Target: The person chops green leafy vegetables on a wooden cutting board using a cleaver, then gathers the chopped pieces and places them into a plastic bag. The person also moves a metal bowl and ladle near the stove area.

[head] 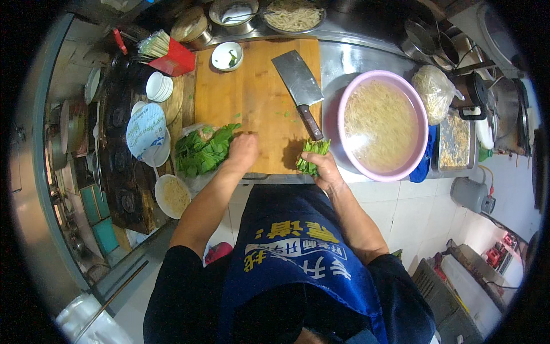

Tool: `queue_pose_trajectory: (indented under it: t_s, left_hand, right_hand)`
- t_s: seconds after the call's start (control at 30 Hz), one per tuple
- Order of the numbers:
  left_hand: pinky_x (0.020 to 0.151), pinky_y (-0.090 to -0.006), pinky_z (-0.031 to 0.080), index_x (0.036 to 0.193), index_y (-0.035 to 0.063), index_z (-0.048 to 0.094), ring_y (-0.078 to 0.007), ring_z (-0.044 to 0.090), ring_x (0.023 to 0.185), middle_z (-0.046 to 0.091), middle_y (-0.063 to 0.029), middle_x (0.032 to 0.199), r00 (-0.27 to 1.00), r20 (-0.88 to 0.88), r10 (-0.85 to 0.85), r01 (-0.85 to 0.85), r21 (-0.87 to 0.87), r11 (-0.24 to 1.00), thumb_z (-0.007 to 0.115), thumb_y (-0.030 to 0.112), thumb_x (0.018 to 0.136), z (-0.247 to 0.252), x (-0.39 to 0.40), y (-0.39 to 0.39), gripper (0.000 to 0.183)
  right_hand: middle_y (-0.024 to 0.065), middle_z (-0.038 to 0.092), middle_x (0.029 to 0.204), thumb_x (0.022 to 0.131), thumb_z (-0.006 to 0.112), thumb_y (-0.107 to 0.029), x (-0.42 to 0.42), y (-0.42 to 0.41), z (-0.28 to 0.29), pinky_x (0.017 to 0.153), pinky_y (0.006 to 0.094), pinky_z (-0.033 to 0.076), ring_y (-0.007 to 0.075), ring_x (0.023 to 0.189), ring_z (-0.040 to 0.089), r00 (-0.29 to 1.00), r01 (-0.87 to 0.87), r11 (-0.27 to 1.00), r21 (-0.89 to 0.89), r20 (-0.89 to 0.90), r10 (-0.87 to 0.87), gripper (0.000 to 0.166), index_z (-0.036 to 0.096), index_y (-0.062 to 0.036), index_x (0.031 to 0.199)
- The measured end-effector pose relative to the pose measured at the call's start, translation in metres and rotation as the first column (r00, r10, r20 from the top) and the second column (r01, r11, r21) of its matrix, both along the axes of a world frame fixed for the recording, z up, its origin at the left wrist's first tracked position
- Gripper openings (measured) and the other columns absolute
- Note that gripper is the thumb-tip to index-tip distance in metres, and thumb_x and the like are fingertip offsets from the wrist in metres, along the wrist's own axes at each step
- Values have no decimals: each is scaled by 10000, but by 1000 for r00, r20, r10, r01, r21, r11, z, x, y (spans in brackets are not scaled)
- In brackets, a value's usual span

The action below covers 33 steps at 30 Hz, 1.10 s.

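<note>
My right hand point(325, 169) grips a bunch of cut green stems point(317, 151), held upright near the front right corner of the wooden cutting board point(253, 99). Just beyond the stems lies a cleaver point(298, 77), its dark handle pointing towards me. My left hand point(244, 150) is curled at the board's front left, right beside a heap of leafy greens point(202, 152) that rests on a plastic bag. Its fingertips are hidden, so I cannot tell whether it pinches a leaf. A few green scraps dot the board.
Right of the board stands a pink basin point(342, 129) of pale strands in water, beside a bag of sprouts point(433, 94). A white bowl point(221, 64) sits on the board's far left. Stacked saucers point(159, 87) and a red chopstick box point(174, 60) stand left. Noodles point(294, 16) fill a far bowl.
</note>
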<state>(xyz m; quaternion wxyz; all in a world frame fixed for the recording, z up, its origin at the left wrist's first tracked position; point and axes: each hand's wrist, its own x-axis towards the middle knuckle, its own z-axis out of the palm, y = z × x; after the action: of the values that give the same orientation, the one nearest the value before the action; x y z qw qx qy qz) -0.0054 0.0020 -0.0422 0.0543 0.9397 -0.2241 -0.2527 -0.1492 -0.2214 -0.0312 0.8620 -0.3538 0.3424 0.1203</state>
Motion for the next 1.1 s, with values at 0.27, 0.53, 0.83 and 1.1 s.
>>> queue_pose_trajectory:
  t_s: [0.27,0.53,0.83,1.1]
  left_hand:
    - [803,-534,546,946,28,679,-468,678,927,711,-250,954,966,40,255,-203,-488,849,690,114,888,-24,26,-63,104]
    - [872,-569,548,1015,36,677,-483,690,1002,717,-272,1033,991,3,136,-125,-371,920,635,91,896,-31,33,-98,138]
    - [785,-506,561,944,64,725,-402,713,895,739,-191,953,958,61,279,-214,-493,843,662,133,909,54,34,6,100]
    - [836,-504,577,1035,17,749,-399,701,995,720,-223,1055,943,317,100,-102,-11,995,666,207,951,77,40,98,224]
  right_hand:
    - [100,688,971,844,762,-22,-8,-6,5,708,395,631,239,803,704,1000,-13,1000,-7,12,13,374,612,-8,1187]
    - [83,676,934,851,758,-19,-22,-8,-7,670,383,614,226,776,691,999,-26,1000,-10,-19,25,343,620,-29,1164]
    - [103,675,960,865,741,-23,-5,-4,-3,673,391,613,239,801,695,995,-96,995,-16,29,96,350,603,-14,1186]
    - [110,671,925,867,747,-19,9,8,-3,635,401,611,252,765,698,983,-175,984,-23,43,176,353,591,-18,1183]
